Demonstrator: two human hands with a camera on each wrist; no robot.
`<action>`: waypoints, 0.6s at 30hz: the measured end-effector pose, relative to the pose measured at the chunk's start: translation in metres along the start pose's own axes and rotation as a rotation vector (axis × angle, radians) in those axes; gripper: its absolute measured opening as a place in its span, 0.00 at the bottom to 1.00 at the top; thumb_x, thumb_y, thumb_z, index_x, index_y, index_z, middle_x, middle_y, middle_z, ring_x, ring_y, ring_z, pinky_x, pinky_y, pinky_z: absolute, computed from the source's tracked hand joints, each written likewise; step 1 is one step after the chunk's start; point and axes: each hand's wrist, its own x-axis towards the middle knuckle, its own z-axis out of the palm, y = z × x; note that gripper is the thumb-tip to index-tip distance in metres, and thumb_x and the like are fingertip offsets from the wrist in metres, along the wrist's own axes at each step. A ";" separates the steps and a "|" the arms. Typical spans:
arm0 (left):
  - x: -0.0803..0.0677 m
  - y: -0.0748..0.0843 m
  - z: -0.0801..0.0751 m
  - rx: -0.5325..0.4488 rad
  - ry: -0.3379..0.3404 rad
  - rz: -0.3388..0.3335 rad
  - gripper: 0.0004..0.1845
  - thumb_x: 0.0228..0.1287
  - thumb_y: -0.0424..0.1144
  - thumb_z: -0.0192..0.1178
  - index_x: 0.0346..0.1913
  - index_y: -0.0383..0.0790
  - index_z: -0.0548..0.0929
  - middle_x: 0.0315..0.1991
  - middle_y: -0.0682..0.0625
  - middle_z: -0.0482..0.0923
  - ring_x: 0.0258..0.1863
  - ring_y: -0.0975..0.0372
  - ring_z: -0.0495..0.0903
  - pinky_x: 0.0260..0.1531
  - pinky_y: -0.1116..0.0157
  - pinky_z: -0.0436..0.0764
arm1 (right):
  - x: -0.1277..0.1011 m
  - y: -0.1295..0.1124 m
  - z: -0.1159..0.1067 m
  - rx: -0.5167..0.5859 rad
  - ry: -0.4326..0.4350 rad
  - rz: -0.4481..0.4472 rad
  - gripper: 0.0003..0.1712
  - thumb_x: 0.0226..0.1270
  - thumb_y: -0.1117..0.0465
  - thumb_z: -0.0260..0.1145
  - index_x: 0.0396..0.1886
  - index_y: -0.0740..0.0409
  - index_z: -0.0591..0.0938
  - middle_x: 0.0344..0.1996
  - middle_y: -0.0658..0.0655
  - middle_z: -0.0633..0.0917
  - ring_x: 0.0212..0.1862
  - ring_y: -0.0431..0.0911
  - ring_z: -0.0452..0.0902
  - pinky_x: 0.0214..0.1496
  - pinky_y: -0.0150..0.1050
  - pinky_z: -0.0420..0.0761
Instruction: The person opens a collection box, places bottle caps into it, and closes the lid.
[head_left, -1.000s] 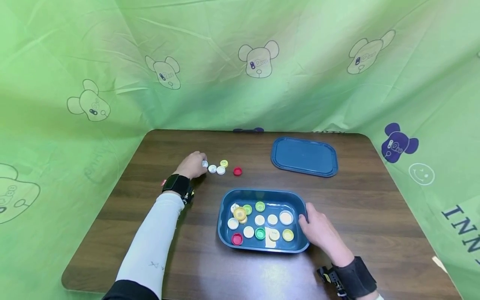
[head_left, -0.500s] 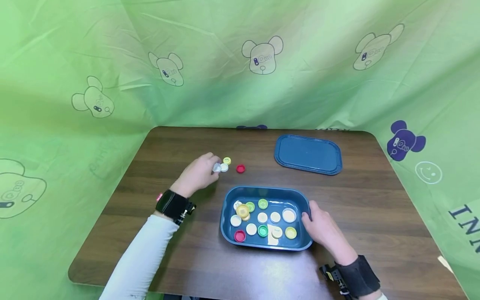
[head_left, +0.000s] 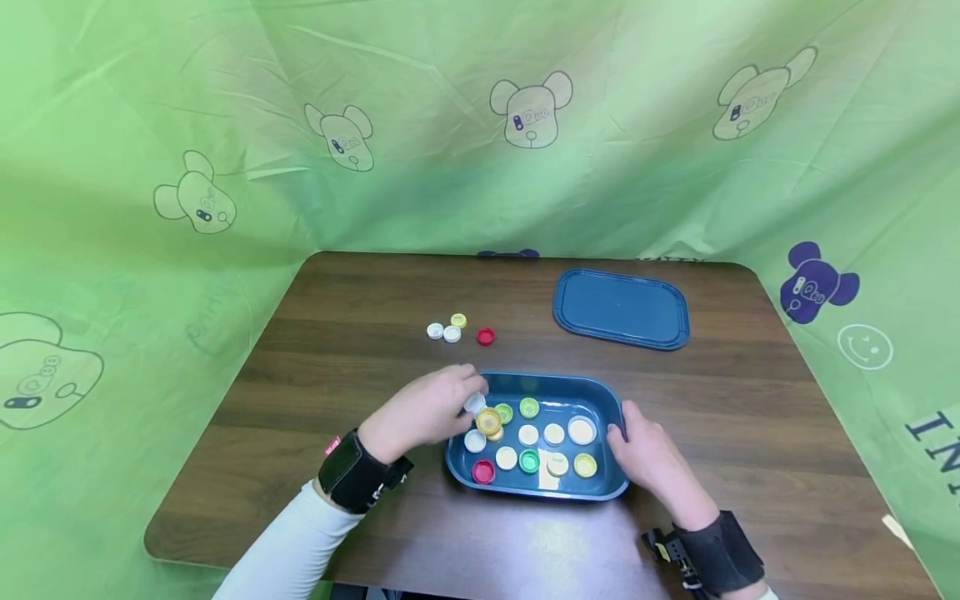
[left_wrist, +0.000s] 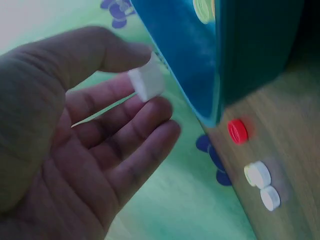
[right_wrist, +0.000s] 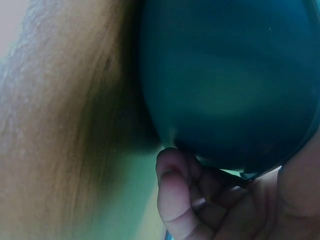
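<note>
Over the left end of the blue tray [head_left: 577,400], my left hand [head_left: 427,412] pinches a white bottle cap [left_wrist: 147,80] between thumb and fingertip. The other fingers are loosely bent in the left wrist view. My right hand [head_left: 648,454] grips the tray's right rim, thumb at the inner side and curled fingers outside. Inside the tray lie several bottle caps in white, yellow, green and red, among them a green cap [head_left: 528,461] and a red cap [head_left: 483,472]. Behind the tray, two white caps [head_left: 452,334], a yellow cap [head_left: 458,320] and another red cap [head_left: 485,336] rest on the table.
A flat blue lid [head_left: 621,307] lies at the back right of the brown wooden table [head_left: 360,292]. Green printed cloth [head_left: 420,200] hangs behind the table and at its sides.
My left hand took a white cap from the group at the back and carried it right and toward me, over the tray's left end. My right hand stayed on the tray rim.
</note>
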 end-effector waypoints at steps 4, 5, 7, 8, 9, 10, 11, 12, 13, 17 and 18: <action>-0.008 0.011 0.006 0.010 -0.090 0.041 0.18 0.61 0.41 0.73 0.52 0.41 0.84 0.42 0.52 0.79 0.38 0.64 0.75 0.45 0.66 0.81 | 0.000 0.000 0.001 -0.002 0.001 0.002 0.25 0.78 0.59 0.53 0.65 0.71 0.63 0.49 0.72 0.79 0.39 0.53 0.78 0.38 0.45 0.82; -0.009 0.013 0.008 0.012 -0.117 0.045 0.18 0.60 0.41 0.73 0.52 0.41 0.85 0.42 0.52 0.79 0.38 0.64 0.75 0.44 0.67 0.81 | 0.000 0.000 0.001 -0.002 0.001 0.004 0.25 0.78 0.59 0.53 0.65 0.71 0.64 0.49 0.72 0.79 0.39 0.52 0.78 0.38 0.45 0.83; -0.010 0.017 0.011 0.016 -0.168 0.047 0.19 0.60 0.41 0.74 0.53 0.41 0.85 0.43 0.53 0.79 0.38 0.64 0.75 0.45 0.66 0.81 | 0.000 0.001 0.001 -0.001 0.002 0.006 0.24 0.78 0.59 0.53 0.65 0.70 0.64 0.49 0.71 0.79 0.39 0.52 0.78 0.38 0.45 0.83; -0.010 0.019 0.013 0.015 -0.191 0.048 0.20 0.59 0.41 0.74 0.53 0.41 0.85 0.43 0.53 0.80 0.39 0.64 0.75 0.46 0.66 0.81 | 0.000 0.001 0.001 -0.001 0.003 0.006 0.24 0.78 0.59 0.53 0.65 0.70 0.64 0.49 0.71 0.79 0.39 0.52 0.78 0.38 0.46 0.83; -0.010 0.021 0.014 0.016 -0.209 0.048 0.20 0.59 0.41 0.74 0.53 0.42 0.84 0.43 0.53 0.80 0.39 0.65 0.75 0.46 0.66 0.81 | 0.000 0.001 0.001 -0.002 0.003 0.007 0.24 0.78 0.59 0.53 0.64 0.70 0.64 0.48 0.70 0.79 0.39 0.52 0.78 0.38 0.45 0.83; -0.010 0.022 0.016 0.017 -0.221 0.047 0.20 0.59 0.41 0.74 0.53 0.42 0.85 0.43 0.53 0.80 0.39 0.65 0.75 0.47 0.66 0.81 | 0.000 0.001 0.001 -0.002 0.002 0.007 0.24 0.78 0.59 0.53 0.64 0.70 0.64 0.48 0.70 0.79 0.39 0.52 0.78 0.38 0.45 0.83; -0.010 0.024 0.017 0.020 -0.227 0.046 0.19 0.59 0.41 0.74 0.53 0.42 0.85 0.43 0.53 0.80 0.39 0.65 0.75 0.47 0.66 0.81 | 0.000 0.001 0.001 -0.002 0.001 0.007 0.24 0.78 0.59 0.53 0.64 0.70 0.64 0.48 0.70 0.79 0.39 0.52 0.78 0.38 0.45 0.82; -0.010 0.025 0.019 0.027 -0.227 0.049 0.19 0.59 0.41 0.74 0.52 0.43 0.85 0.42 0.54 0.80 0.39 0.65 0.74 0.47 0.66 0.81 | 0.000 0.001 0.001 -0.002 0.000 0.008 0.24 0.78 0.59 0.53 0.64 0.70 0.64 0.48 0.70 0.79 0.39 0.52 0.78 0.37 0.45 0.82; -0.010 0.026 0.020 0.034 -0.226 0.053 0.18 0.59 0.41 0.74 0.51 0.43 0.85 0.42 0.54 0.80 0.38 0.66 0.74 0.46 0.67 0.81 | 0.000 0.001 0.001 -0.002 0.000 0.008 0.24 0.78 0.59 0.52 0.64 0.70 0.64 0.48 0.71 0.79 0.39 0.52 0.78 0.37 0.45 0.82; -0.010 0.030 0.022 0.065 -0.213 0.071 0.16 0.59 0.41 0.74 0.49 0.43 0.85 0.41 0.54 0.80 0.38 0.66 0.74 0.47 0.68 0.81 | -0.001 0.001 0.001 0.000 0.001 0.006 0.25 0.78 0.59 0.52 0.65 0.70 0.63 0.49 0.71 0.79 0.39 0.52 0.78 0.37 0.45 0.82; -0.010 0.030 0.022 0.071 -0.214 0.074 0.16 0.59 0.41 0.74 0.49 0.43 0.86 0.41 0.54 0.81 0.38 0.66 0.74 0.47 0.68 0.81 | -0.001 0.001 0.001 0.001 0.001 0.006 0.25 0.78 0.59 0.52 0.65 0.70 0.63 0.49 0.71 0.79 0.39 0.52 0.78 0.37 0.45 0.82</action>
